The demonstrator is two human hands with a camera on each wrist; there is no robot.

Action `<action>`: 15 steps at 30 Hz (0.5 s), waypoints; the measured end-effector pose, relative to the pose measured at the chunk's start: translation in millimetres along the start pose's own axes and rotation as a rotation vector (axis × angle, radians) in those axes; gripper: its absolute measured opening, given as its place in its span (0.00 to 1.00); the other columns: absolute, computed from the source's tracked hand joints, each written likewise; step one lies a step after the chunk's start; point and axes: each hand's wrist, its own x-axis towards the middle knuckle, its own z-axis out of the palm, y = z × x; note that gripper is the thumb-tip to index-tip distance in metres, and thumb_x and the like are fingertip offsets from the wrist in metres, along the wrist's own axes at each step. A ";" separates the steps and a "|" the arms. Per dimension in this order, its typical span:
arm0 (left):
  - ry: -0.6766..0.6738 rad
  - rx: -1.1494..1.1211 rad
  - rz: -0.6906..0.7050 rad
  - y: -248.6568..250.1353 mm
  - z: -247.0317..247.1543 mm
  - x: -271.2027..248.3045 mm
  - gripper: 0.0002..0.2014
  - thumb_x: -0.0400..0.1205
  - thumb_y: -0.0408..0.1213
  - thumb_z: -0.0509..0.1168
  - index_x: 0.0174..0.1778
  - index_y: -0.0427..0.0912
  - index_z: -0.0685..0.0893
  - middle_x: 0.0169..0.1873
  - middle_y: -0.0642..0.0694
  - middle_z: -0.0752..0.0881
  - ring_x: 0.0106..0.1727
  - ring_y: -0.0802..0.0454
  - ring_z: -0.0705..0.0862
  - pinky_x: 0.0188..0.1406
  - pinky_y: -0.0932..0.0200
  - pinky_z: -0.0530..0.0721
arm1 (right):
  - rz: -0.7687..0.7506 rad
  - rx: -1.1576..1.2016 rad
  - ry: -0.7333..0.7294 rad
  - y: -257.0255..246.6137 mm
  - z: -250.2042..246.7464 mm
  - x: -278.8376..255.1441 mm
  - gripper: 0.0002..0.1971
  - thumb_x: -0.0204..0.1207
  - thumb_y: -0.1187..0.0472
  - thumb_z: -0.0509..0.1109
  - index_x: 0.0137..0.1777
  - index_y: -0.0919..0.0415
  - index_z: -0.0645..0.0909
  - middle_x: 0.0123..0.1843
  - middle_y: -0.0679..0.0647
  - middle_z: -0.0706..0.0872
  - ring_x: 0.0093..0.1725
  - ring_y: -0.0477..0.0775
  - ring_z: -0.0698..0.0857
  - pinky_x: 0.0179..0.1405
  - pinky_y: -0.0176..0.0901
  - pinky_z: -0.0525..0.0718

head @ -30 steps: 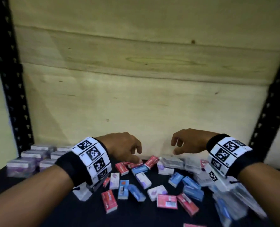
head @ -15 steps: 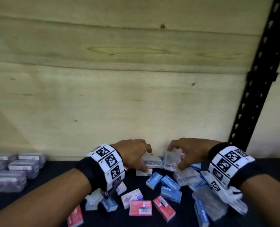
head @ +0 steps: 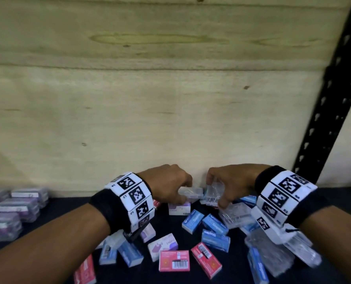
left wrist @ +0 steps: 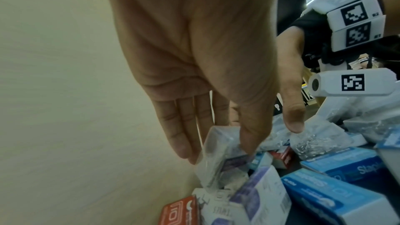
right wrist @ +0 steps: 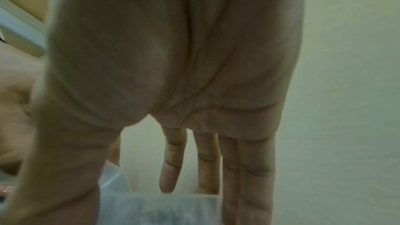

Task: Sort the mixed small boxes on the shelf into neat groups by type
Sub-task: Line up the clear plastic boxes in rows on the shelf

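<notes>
**shelfwatcher:** Both hands are at the back of the pile right now, up against the pale plywood back panel (head: 170,99). My left hand (head: 166,186) has thumb and fingers pinched on a small clear plastic box (head: 192,192), and the left wrist view shows that same clear plastic box (left wrist: 218,151) gripped at its top edge. My right hand (head: 230,184) is closed on a second clear plastic box of metal clips (head: 213,192), tilted up on end. Any tips?

**binsorter:** Lift straight up, I'd say, not sideways. The small blue cardboard staple boxes (head: 193,220) and the white-and-purple carton (head: 178,208) sit just beside your grip, so dragging would probably scatter them. Clear plastic likely runs slick, so pinch the long sides.

**shelfwatcher:** Where do they go? The wrapped purple-labelled boxes (head: 16,203) are already grouped at the far left of the dark shelf surface (head: 64,208).

**binsorter:** More clear ones (head: 236,216) lie under your right wrist, so my guess is build that group there. The red cardboard boxes (head: 174,260) near the front can wait.
</notes>
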 end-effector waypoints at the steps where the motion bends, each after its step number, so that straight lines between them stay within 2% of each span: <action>1: 0.010 -0.002 0.000 -1.4 -0.5 -0.9 0.17 0.79 0.49 0.68 0.62 0.50 0.81 0.53 0.48 0.85 0.49 0.47 0.84 0.48 0.48 0.85 | 0.002 0.006 0.002 -0.3 -0.9 -1.3 0.34 0.69 0.49 0.81 0.73 0.45 0.69 0.58 0.46 0.77 0.53 0.51 0.80 0.43 0.43 0.77; 3: 0.015 -0.012 -0.013 -4.9 -2.0 -4.5 0.17 0.82 0.48 0.65 0.65 0.48 0.81 0.54 0.45 0.85 0.51 0.45 0.84 0.51 0.48 0.84 | 0.008 0.031 0.005 -1.7 -3.5 -5.2 0.31 0.73 0.45 0.77 0.74 0.46 0.70 0.60 0.45 0.75 0.57 0.51 0.79 0.51 0.44 0.76; 5: 0.005 -0.035 -0.028 -9.3 -3.8 -9.6 0.18 0.84 0.47 0.63 0.69 0.47 0.79 0.59 0.44 0.85 0.54 0.45 0.84 0.55 0.48 0.83 | -0.003 0.048 0.016 -3.1 -7.4 -9.5 0.25 0.76 0.40 0.70 0.69 0.51 0.76 0.60 0.45 0.80 0.58 0.51 0.81 0.56 0.46 0.77; 7: -0.005 -0.061 -0.032 -13.9 -5.0 -14.4 0.19 0.85 0.47 0.61 0.72 0.47 0.77 0.63 0.45 0.84 0.58 0.47 0.83 0.59 0.50 0.82 | -0.029 0.049 0.050 -2.4 -11.2 -11.9 0.23 0.79 0.37 0.63 0.57 0.57 0.83 0.53 0.49 0.86 0.51 0.53 0.84 0.53 0.48 0.78; 9: -0.008 -0.076 -0.043 -19.2 -8.8 -23.6 0.19 0.86 0.45 0.59 0.74 0.45 0.75 0.66 0.45 0.82 0.61 0.47 0.81 0.62 0.50 0.80 | -0.028 0.059 0.077 -5.7 -16.1 -14.3 0.23 0.81 0.38 0.58 0.43 0.59 0.79 0.42 0.53 0.82 0.40 0.55 0.79 0.44 0.47 0.75; 10: -0.006 -0.080 -0.044 -21.5 -11.0 -26.6 0.19 0.87 0.44 0.58 0.74 0.45 0.75 0.67 0.44 0.81 0.62 0.47 0.81 0.63 0.51 0.79 | -0.023 0.072 0.086 -6.4 -18.4 -15.2 0.23 0.82 0.38 0.56 0.40 0.57 0.76 0.40 0.54 0.80 0.38 0.55 0.76 0.42 0.46 0.73; 11: -0.001 -0.079 -0.046 -24.1 -13.0 -31.0 0.19 0.87 0.43 0.57 0.74 0.44 0.75 0.67 0.44 0.81 0.62 0.47 0.81 0.63 0.51 0.79 | -0.019 0.084 0.089 -8.3 -20.7 -16.2 0.22 0.82 0.38 0.55 0.40 0.56 0.76 0.39 0.54 0.79 0.37 0.54 0.75 0.41 0.45 0.73; 15: 0.032 -0.068 -0.081 -38.9 -23.2 -63.7 0.18 0.88 0.44 0.55 0.73 0.43 0.74 0.67 0.44 0.81 0.61 0.47 0.80 0.62 0.53 0.78 | -0.043 0.096 0.106 -30.9 -32.3 -21.0 0.26 0.83 0.35 0.54 0.44 0.56 0.80 0.40 0.53 0.84 0.36 0.51 0.84 0.46 0.46 0.79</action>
